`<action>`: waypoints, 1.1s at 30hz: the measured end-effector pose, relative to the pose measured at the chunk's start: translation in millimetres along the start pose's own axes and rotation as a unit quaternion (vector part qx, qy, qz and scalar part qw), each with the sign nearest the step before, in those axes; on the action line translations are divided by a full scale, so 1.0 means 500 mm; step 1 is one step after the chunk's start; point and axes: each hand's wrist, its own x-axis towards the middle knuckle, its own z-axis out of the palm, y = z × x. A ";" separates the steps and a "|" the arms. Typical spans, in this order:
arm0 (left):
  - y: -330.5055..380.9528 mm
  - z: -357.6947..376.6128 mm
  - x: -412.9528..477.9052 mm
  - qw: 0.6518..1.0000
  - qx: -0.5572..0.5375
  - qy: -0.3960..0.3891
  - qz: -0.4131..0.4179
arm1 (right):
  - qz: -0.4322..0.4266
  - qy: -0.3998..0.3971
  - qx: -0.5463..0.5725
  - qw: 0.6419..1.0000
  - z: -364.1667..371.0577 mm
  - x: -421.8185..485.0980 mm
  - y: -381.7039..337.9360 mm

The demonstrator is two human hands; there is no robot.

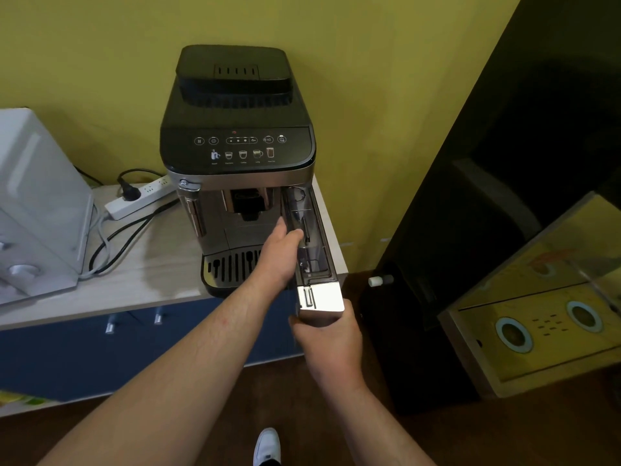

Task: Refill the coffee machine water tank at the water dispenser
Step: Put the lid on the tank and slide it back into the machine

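Water tank (314, 253) stood partly out of the coffee machine (235, 136). Right hand (331, 344) gripped its front and left hand (280, 253) clasped its rim, apparently steadying the slide.

Counter (151, 264): coffee machine (235, 136), power strip (141, 196), white appliance (37, 196).

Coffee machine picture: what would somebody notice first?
The black coffee machine stands big in the middle, on the counter against the yellow wall. A clear water tank sticks out of its front right side, with the left hand gripping its side and the right hand holding its silver front end.
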 end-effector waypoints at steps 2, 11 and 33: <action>0.001 0.003 -0.005 1.000 0.012 0.005 -0.003 | -0.003 -0.003 -0.006 1.000 -0.006 -0.001 0.001; 0.042 0.013 -0.008 0.999 0.045 0.029 0.010 | -0.023 -0.009 -0.018 1.000 -0.019 0.021 -0.025; 0.044 0.036 -0.030 0.998 0.041 0.045 0.026 | -0.025 -0.032 -0.026 0.999 -0.052 0.033 -0.016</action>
